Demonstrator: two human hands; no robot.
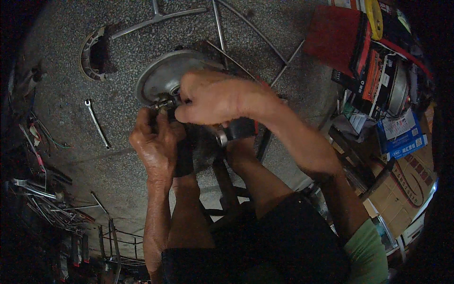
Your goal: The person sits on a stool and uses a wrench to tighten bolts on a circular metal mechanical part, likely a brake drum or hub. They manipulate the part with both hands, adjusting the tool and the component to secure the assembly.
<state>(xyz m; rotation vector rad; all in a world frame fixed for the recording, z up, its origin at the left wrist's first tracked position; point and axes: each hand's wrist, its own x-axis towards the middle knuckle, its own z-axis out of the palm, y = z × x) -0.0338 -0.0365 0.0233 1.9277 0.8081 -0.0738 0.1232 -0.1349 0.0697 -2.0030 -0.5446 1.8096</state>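
A round grey metal disc, like a wheel hub or brake drum [153, 78], is in front of me on the speckled floor, its right part hidden behind my right hand. Near its lower edge is a small shiny metal fitting [165, 103]. My left hand [158, 137] has its fingers and thumb closed on this fitting from below. Curled beside it, my right hand [215, 97] reaches over the disc from the right. Its fingertips are mostly hidden, so whatever it grips cannot be made out. Between my legs and under the hands lies a dark shape I cannot identify.
On the floor to the left lies a combination wrench [97, 124]. A curved brake shoe [90, 54] and a T-shaped metal bar [158, 19] lie farther off. Many tools [56, 208] crowd the lower left. Boxes, a red case [336, 38] and cardboard [402, 184] fill the right.
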